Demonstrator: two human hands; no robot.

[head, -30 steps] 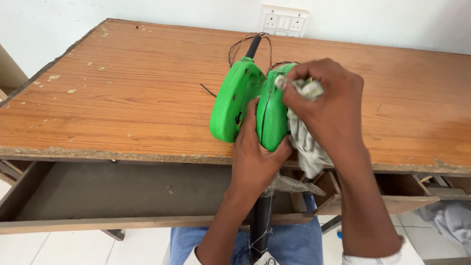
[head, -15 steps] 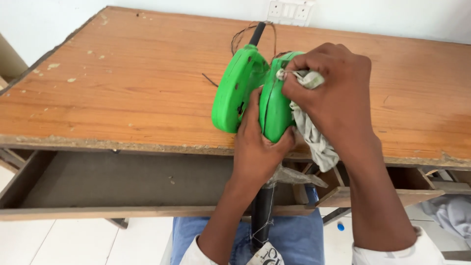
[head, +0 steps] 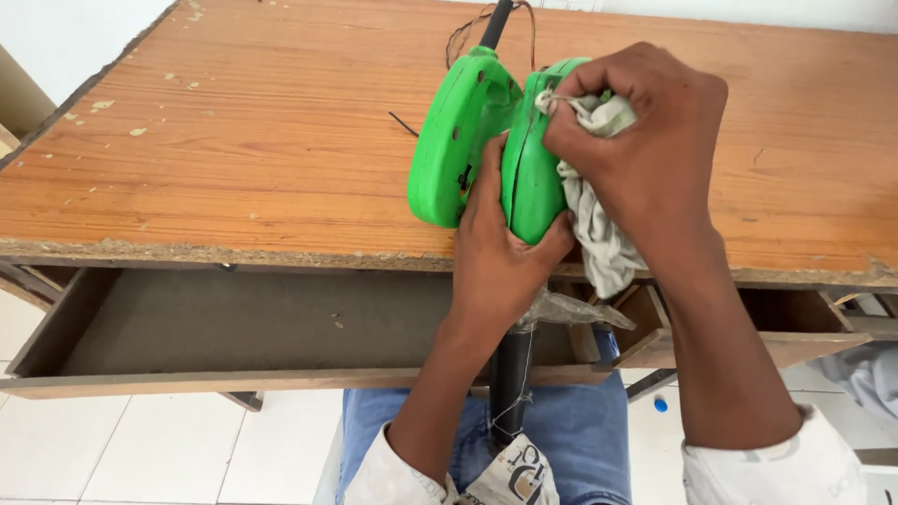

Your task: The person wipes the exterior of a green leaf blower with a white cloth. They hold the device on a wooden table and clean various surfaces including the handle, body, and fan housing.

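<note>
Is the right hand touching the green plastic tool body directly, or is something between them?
A crumpled grey-white cloth lies between the right hand and the green plastic tool body, pressed to its upper right edge. The left hand grips the body bare, with nothing between.

Black tube's (head: 511,379) lower end behind paper wrap (head: 512,474) — green blower's (head: 486,150) right face under rag (head: 594,210)

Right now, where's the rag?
Head view, right of centre: the grey rag is bunched under the right hand, pressed against the green tool above the desk's front edge.
</note>
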